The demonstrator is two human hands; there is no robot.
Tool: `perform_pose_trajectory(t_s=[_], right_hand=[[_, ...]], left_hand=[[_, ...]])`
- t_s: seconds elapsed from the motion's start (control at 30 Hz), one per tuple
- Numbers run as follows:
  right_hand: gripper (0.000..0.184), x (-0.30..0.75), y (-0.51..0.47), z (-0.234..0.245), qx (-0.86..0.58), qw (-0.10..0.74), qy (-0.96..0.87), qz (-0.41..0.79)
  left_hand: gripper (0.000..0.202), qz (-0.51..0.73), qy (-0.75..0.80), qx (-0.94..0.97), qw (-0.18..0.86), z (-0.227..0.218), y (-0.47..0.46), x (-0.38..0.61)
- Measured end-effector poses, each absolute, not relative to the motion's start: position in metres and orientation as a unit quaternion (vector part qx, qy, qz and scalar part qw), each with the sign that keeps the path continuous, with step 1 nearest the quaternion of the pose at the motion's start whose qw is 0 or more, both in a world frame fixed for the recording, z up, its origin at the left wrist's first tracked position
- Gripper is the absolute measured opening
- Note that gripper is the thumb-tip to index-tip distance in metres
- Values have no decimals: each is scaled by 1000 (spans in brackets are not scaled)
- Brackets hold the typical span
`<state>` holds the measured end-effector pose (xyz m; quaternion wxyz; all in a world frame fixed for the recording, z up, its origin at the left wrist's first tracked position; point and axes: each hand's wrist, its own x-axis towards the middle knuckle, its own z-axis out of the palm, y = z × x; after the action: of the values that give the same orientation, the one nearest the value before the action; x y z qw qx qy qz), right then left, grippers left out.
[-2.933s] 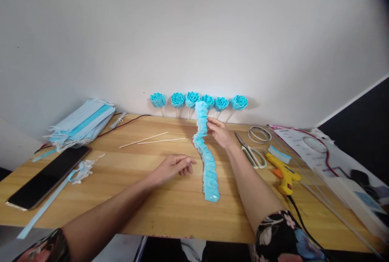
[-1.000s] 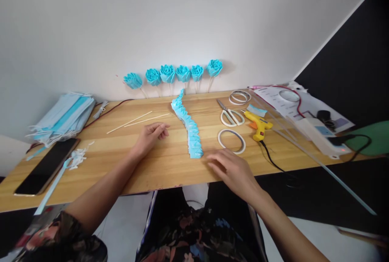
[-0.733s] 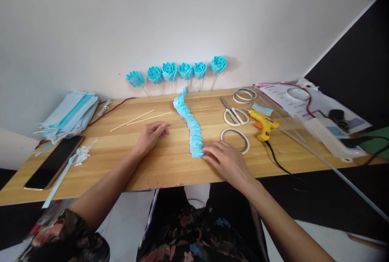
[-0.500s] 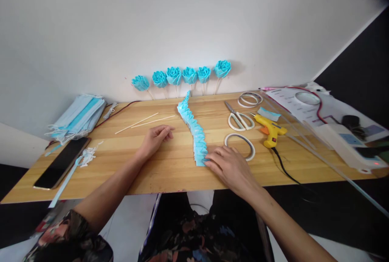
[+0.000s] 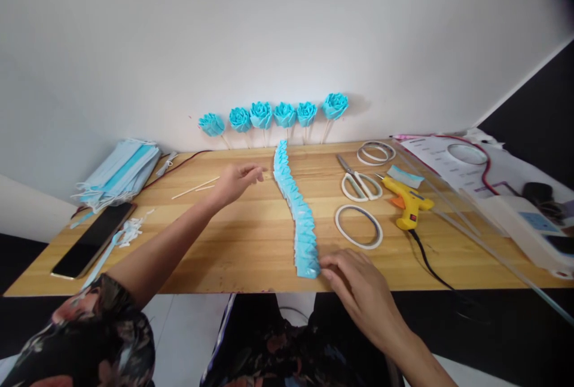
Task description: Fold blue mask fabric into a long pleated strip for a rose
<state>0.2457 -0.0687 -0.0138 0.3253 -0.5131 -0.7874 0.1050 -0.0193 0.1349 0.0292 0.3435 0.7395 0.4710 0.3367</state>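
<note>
A long pleated blue strip (image 5: pixel 298 213) lies on the wooden table (image 5: pixel 224 243), running from the wall to the near edge. My right hand (image 5: pixel 359 282) is at the strip's near end, fingertips closed on it. My left hand (image 5: pixel 237 179) reaches across the table left of the strip, its fingers pinched on the end of a thin wooden stick (image 5: pixel 195 188). Several blue fabric roses (image 5: pixel 261 115) on sticks lean against the white wall behind the strip.
A stack of blue face masks (image 5: pixel 119 171) and a phone (image 5: pixel 92 240) lie at the left. To the right of the strip are scissors (image 5: pixel 359 180), a tape ring (image 5: pixel 359 225), a yellow glue gun (image 5: pixel 408 201) with its cable, and a power strip (image 5: pixel 524 228).
My right hand went from the strip's far end to its near end, took hold and drew it towards the table edge. My left hand moved forward from resting flat and pinched a stick.
</note>
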Motion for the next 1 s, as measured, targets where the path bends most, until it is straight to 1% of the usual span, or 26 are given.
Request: perform_pose_trajectory(t_s=[0.1,0.23,0.4,0.47,0.53,0.6,0.7,0.77,0.9,1.0], right_hand=[[10,251,-68,-14,-522,353,-767,121],[19,265,-51,4,-518,367,-763,123],[25,273,29,26,-549,359,-736,166],[23,268,77,25,-568,344,-716,214],[17,258,124,20,-594,355,-669,272],[9,245,166,14,-612,385,-561,403],[15,224,209,7,-613,393,-512,456],[16,213,227,4,-617,393,-501,463],[8,199,252,-3,-644,388,-494,438],[15,197,266,-12,-673,379,-505,385]], left_hand=[[38,322,508,735,314,24,165,-13],[36,310,543,721,298,9,190,-4],[31,280,532,758,254,-4,178,5],[29,266,529,775,219,-7,167,5],[28,262,521,788,197,-11,158,2],[29,273,509,793,194,-16,152,-2],[30,289,494,793,211,-24,149,-6],[29,290,485,795,221,-27,150,-6],[28,297,473,799,223,-28,151,-3],[27,297,478,796,222,-27,150,-1]])
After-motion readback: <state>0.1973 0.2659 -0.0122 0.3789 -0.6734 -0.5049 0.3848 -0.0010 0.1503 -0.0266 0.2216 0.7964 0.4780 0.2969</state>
